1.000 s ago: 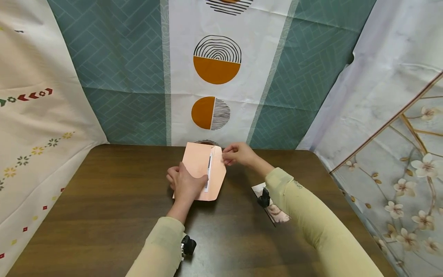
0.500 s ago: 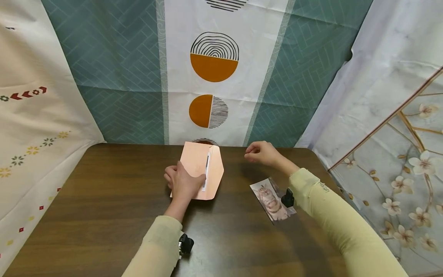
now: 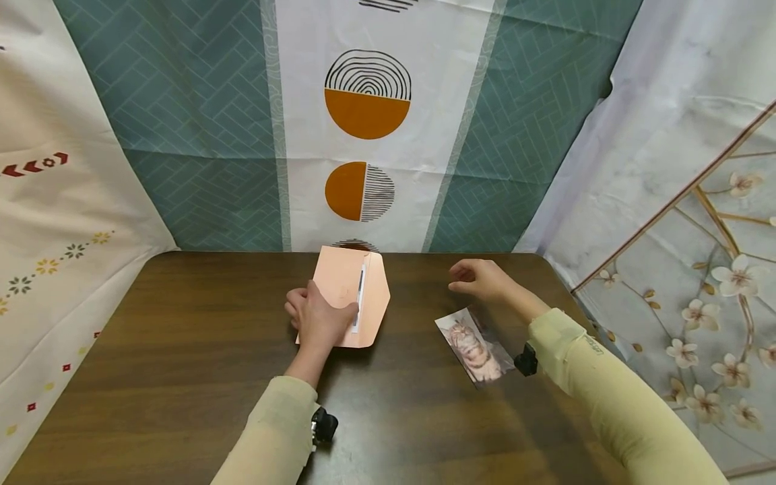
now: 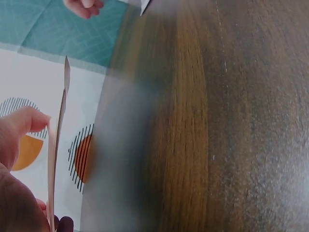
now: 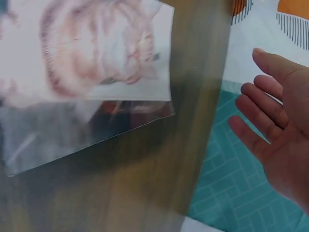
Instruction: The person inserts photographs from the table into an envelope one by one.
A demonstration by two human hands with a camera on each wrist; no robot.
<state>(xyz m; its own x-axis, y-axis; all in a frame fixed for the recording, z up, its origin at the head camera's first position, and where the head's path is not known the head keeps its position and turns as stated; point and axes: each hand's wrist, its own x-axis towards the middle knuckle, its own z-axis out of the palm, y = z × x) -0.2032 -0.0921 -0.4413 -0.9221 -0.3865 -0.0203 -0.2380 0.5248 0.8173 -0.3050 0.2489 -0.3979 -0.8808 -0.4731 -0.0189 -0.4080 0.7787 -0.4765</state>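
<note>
My left hand [image 3: 318, 320] grips a peach envelope [image 3: 341, 276] by its left side, thumb across the face and fingers behind. Its pointed flap [image 3: 377, 300] lies opened out to the right, and a narrow white strip [image 3: 357, 311] with a dark mark shows beside the flap. Seen edge-on in the left wrist view, the envelope [image 4: 51, 159] is thin and upright between thumb and fingers. My right hand [image 3: 483, 280] hovers with loosely bent fingers and holds nothing. Below it on the table lies a cat photo [image 3: 469, 347] with a clear plastic sleeve [image 5: 53, 140] sticking out at its side.
The dark wooden table [image 3: 182, 377] reaches back to a patterned curtain [image 3: 206, 135]. A cream cloth [image 3: 73, 222] hangs on the left and a flowered one [image 3: 703, 323] on the right. Each sleeve has a small black device [image 3: 526, 360] at the wrist.
My right hand has left the envelope's flap and moved right, uncovering the cat photo. The left hand keeps its hold on the envelope; the head view has shifted slightly.
</note>
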